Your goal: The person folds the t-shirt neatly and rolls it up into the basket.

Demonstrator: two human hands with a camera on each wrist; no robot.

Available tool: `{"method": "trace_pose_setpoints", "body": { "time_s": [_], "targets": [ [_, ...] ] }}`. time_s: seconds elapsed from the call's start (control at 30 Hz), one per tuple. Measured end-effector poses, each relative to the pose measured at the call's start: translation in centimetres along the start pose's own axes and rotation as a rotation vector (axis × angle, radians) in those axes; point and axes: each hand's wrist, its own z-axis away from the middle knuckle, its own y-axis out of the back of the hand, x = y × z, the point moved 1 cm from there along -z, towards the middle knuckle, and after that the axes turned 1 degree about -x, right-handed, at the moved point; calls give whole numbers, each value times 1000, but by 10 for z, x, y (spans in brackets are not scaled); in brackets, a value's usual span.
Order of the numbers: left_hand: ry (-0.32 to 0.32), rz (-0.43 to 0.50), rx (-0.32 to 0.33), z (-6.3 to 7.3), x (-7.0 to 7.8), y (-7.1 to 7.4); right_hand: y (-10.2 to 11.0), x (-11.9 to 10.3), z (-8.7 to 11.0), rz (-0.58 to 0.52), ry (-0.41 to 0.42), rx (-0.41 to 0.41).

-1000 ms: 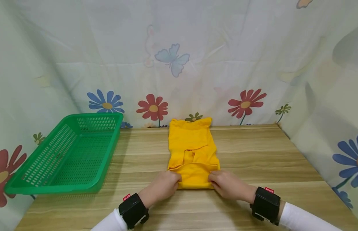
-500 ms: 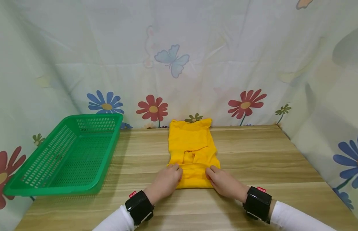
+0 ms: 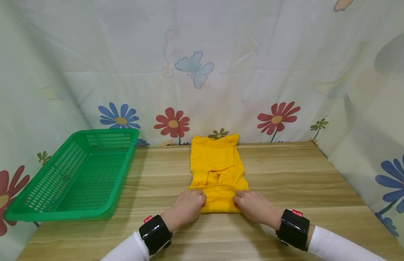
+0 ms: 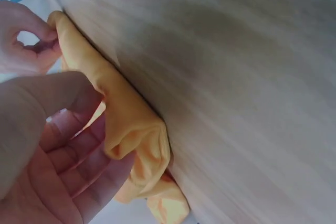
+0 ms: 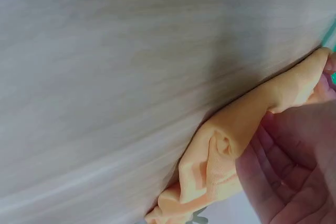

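A yellow shirt (image 3: 212, 157) lies folded into a narrow strip on the table, its far end against the back curtain. Its near end is turned over into a flat fold. My left hand (image 3: 187, 206) pinches the left side of this fold, thumb and fingers on the cloth. On the right side, my right hand (image 3: 255, 206) pinches the same fold. In the left wrist view, the cloth (image 4: 126, 108) bulges in a thick roll beside the thumb of my left hand (image 4: 58, 140). In the right wrist view, my right hand (image 5: 294, 156) hides part of the roll.
A green plastic basket (image 3: 123, 174) with perforated sides stands on the left of the wooden table (image 3: 286, 170). A flower-printed curtain (image 3: 228, 90) encloses the back and both sides. Each wrist wears a black strapped camera.
Both hands have shifted inward along the near fold and taken a new grip a little farther in. The fold's cloth looks flatter and more creased. The basket has not moved.
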Motion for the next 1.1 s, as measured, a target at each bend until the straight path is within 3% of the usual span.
{"method": "trace_pose_setpoints", "body": {
  "time_s": [0.23,0.37,0.57,0.77,0.87,0.97,1.1],
  "targets": [
    [-8,26,-129,3,-3,7,4,5,6,-42,33,-113],
    [-14,-1,-163,2,-4,5,1,9,7,-59,40,-120],
    [-21,-7,-119,1,-6,0,-10,15,8,-116,59,-76],
    [-42,-61,-50,2,-4,-2,-16,11,9,-22,123,81],
    [-39,-63,-22,5,-3,-1,-16,9,10,-14,118,112],
    [-7,16,-59,7,-2,1,-14,9,12,-81,97,84],
    [75,200,-156,9,-4,5,-10,9,12,-201,69,30]
  ]
}}
